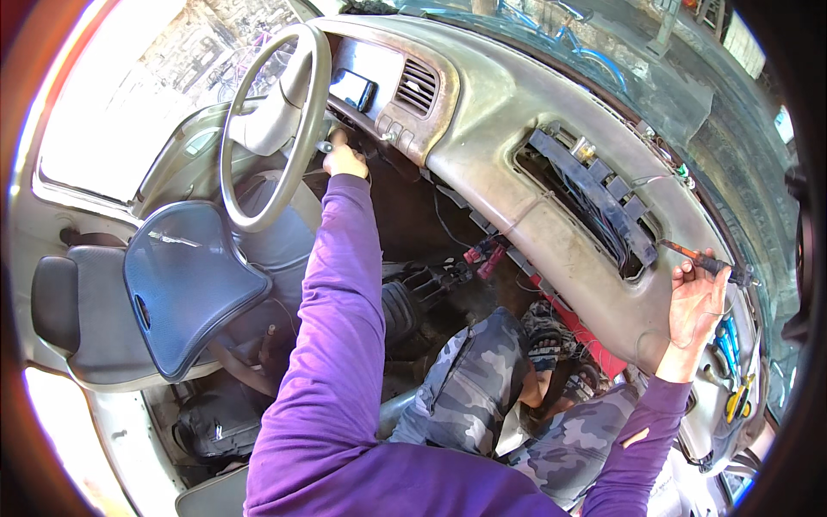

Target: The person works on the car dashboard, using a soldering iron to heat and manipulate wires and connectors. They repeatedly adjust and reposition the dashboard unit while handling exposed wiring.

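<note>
My left hand reaches in beside the steering column, just right of the steering wheel. Its fingers are curled and partly hidden, and what they grip cannot be made out. A grey stalk end shows right beside it. In my right hand is a slim probe-like tool with a black body and an orange front part, held between fingers and thumb. Its tip points left toward the dashboard opening, where a dark fuse and relay block sits with a bundle of wires below it.
The beige dashboard curves across, with an air vent and a phone-like device near the wheel. Loose wires and pink connectors hang below. Blue-handled pliers and a yellow tool lie at right. A seat stands left.
</note>
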Available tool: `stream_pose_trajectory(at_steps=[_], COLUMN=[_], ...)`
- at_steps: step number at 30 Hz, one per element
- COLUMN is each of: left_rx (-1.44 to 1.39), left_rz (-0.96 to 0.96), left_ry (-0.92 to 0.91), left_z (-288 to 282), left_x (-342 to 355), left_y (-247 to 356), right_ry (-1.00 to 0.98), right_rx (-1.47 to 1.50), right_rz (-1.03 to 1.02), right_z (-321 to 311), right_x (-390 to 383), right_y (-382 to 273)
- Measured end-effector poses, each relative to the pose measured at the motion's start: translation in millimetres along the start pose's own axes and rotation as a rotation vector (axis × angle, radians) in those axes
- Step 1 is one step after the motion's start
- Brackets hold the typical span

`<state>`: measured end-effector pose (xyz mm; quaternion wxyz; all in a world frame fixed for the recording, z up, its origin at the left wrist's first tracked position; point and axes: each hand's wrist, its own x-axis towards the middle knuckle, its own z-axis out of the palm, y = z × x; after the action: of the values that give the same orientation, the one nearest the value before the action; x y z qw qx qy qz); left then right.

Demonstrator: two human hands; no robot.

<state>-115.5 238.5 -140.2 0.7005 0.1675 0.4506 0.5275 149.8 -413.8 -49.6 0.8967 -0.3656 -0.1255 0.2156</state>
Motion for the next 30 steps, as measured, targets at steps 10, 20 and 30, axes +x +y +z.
stream_pose_trajectory(at_steps=[10,20,30], left_rx=[0.146,0.197,0.151], left_rz=[0.065,0.061,0.129], left_ry=[0.104,0.071,0.113], left_z=[-7.2,-5.4,-4.0], left_x=[9.1,21.0,29.3], left_y=[-1.1,-6.3,-4.2], right_ry=[-0.012,0.011,-0.029], right_rx=[0.023,0.070,0.070], right_rz=[0.015,0.028,0.023], right_z=[4.1,2.6,5.0], right_x=[0.8,1.9,0.4], right_y=[2.1,6.6,6.4])
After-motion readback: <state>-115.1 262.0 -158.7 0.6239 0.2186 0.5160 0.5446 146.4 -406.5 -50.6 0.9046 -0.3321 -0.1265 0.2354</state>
